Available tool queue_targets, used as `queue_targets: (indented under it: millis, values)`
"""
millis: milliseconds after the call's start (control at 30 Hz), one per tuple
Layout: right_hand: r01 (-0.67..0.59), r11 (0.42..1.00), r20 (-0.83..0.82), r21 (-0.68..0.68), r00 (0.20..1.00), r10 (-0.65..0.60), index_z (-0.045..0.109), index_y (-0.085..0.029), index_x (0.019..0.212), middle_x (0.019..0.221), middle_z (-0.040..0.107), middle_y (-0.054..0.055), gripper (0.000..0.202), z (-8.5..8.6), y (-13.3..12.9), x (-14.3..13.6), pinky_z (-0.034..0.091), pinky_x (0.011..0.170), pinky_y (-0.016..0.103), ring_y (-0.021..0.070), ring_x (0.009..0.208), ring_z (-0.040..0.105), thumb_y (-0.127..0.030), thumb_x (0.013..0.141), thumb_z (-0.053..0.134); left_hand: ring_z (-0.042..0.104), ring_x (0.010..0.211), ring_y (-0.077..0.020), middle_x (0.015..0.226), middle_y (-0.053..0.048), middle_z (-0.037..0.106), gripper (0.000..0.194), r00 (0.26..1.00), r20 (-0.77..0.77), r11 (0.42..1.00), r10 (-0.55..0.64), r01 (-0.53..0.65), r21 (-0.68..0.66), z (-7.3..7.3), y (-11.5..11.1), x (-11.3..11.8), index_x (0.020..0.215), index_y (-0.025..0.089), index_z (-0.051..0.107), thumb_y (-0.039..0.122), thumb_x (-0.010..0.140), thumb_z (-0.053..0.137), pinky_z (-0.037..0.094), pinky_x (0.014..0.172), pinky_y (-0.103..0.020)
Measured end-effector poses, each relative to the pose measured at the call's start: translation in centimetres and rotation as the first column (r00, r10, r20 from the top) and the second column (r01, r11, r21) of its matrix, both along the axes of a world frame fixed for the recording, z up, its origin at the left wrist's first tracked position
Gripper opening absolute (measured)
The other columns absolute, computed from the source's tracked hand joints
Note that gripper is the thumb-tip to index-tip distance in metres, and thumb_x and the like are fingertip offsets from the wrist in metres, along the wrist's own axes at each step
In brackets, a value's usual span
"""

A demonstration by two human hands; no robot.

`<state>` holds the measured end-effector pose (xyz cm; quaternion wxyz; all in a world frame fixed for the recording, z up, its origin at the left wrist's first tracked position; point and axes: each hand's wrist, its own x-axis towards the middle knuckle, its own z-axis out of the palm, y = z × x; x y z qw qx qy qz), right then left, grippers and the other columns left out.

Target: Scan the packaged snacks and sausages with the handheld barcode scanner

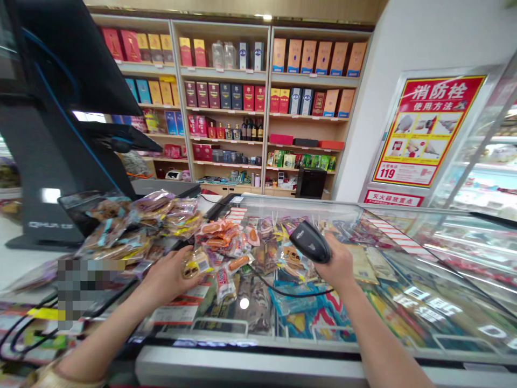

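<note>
My left hand (172, 274) is closed on a small clear snack packet (197, 264) with a barcode label, above the left end of the glass counter top. In my right hand (341, 264) is a black barcode scanner (310, 241), its head tilted toward the left. A dark cable (283, 292) loops below it over the glass. Between my hands lie several wrapped sausages (220, 237) and a red-and-white sausage packet (225, 284). A heap of bagged snacks (133, 226) lies left of my left hand.
A dark checkout terminal (48, 161) stands at the left. The glass-topped freezer (250, 339) holds packaged goods under its lid. Shelves (226, 75) of boxes and bottles line the back wall, and a red fire-hydrant sign (432, 129) hangs at the right.
</note>
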<state>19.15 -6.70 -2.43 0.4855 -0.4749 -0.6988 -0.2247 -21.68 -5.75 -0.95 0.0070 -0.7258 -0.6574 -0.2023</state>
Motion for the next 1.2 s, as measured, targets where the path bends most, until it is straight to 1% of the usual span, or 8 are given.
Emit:
queue_targets:
  millis: [100, 200, 367, 500, 700, 933, 1067, 1200]
  values:
    - [-0.027, 1.000, 0.019, -0.013, 0.999, 0.027, 0.062, -0.020, 0.087, 0.075, 0.066, 0.005, 0.015, 0.2, -0.1, -0.2, 0.044, 0.062, 0.029, 0.0216, 0.071, 0.063, -0.032, 0.078, 0.058, 0.061, 0.111, -0.0390, 0.120, -0.020, 0.066, 0.084, 0.994, -0.107, 0.998, -0.007, 0.014, 0.066, 0.6, -1.3, 0.2, 0.133, 0.013, 0.051, 0.057, 0.063, 0.063, 0.047, 0.093, -0.046]
    - [-0.083, 0.993, 0.058, -0.080, 0.994, 0.088, 0.063, -0.021, 0.084, 0.072, 0.064, 0.004, 0.014, 0.6, -0.5, -0.6, 0.041, 0.060, 0.029, 0.0203, 0.068, 0.061, -0.033, 0.077, 0.060, 0.058, 0.114, -0.0396, 0.123, -0.021, 0.063, 0.081, 0.983, -0.183, 0.980, -0.021, 0.057, 0.190, 2.1, -2.7, 1.0, 0.132, 0.012, 0.050, 0.054, 0.065, 0.065, 0.045, 0.095, -0.049]
    - [-0.212, 0.962, 0.113, -0.170, 0.966, 0.233, 0.065, -0.021, 0.094, 0.078, 0.067, 0.004, 0.021, 1.0, -1.2, -2.4, 0.041, 0.063, 0.029, 0.0199, 0.071, 0.062, -0.029, 0.075, 0.061, 0.055, 0.118, -0.0370, 0.129, -0.016, 0.060, 0.074, 0.936, -0.337, 0.928, -0.106, 0.214, 0.304, 4.7, -3.3, 4.3, 0.135, 0.020, 0.050, 0.039, 0.066, 0.070, 0.040, 0.101, -0.050]
    - [-0.275, 0.939, 0.141, -0.205, 0.942, 0.306, 0.065, -0.021, 0.098, 0.084, 0.069, 0.004, 0.029, 1.1, -1.7, -3.8, 0.041, 0.067, 0.031, 0.0211, 0.077, 0.063, -0.026, 0.070, 0.062, 0.051, 0.123, -0.0359, 0.130, -0.016, 0.059, 0.068, 0.881, -0.435, 0.884, -0.188, 0.345, 0.316, 5.6, -2.7, 7.6, 0.131, 0.021, 0.054, 0.026, 0.066, 0.072, 0.038, 0.103, -0.048]
    - [-0.255, 0.933, 0.186, -0.253, 0.934, 0.305, 0.063, -0.022, 0.089, 0.084, 0.069, 0.002, 0.025, 1.2, -1.8, -4.4, 0.039, 0.067, 0.030, 0.0193, 0.075, 0.062, -0.022, 0.064, 0.062, 0.050, 0.122, -0.0356, 0.130, -0.017, 0.058, 0.072, 0.830, -0.509, 0.882, -0.229, 0.398, 0.253, 6.2, -2.3, 11.0, 0.131, 0.018, 0.055, 0.022, 0.063, 0.076, 0.034, 0.106, -0.048]
    - [-0.208, 0.931, 0.218, -0.302, 0.935, 0.279, 0.062, -0.023, 0.085, 0.078, 0.067, 0.001, 0.024, 1.3, -1.8, -4.6, 0.037, 0.062, 0.029, 0.0188, 0.072, 0.061, -0.023, 0.060, 0.062, 0.050, 0.120, -0.0354, 0.126, -0.017, 0.058, 0.067, 0.825, -0.504, 0.859, -0.255, 0.433, 0.274, 6.0, -1.7, 11.2, 0.131, 0.016, 0.055, 0.024, 0.067, 0.073, 0.035, 0.106, -0.050]
    - [-0.218, 0.968, 0.119, -0.127, 0.965, 0.233, 0.064, -0.021, 0.090, 0.077, 0.066, 0.002, 0.024, 1.7, -1.8, -3.6, 0.039, 0.063, 0.030, 0.0191, 0.070, 0.061, -0.024, 0.066, 0.060, 0.049, 0.123, -0.0363, 0.129, -0.017, 0.057, 0.073, 0.856, -0.381, 0.846, -0.350, 0.464, 0.265, 5.8, -0.6, 11.2, 0.132, 0.015, 0.053, 0.027, 0.063, 0.076, 0.035, 0.107, -0.052]
    - [-0.051, 0.993, -0.112, 0.103, 0.992, 0.063, 0.062, -0.021, 0.086, 0.073, 0.064, 0.004, 0.016, 2.0, -1.4, -1.4, 0.044, 0.062, 0.030, 0.0207, 0.070, 0.061, -0.030, 0.075, 0.059, 0.053, 0.122, -0.0322, 0.131, -0.016, 0.056, 0.080, 0.848, -0.069, 0.828, -0.525, 0.528, 0.188, 5.0, 1.8, 13.6, 0.133, 0.016, 0.051, 0.038, 0.062, 0.077, 0.041, 0.106, -0.046]
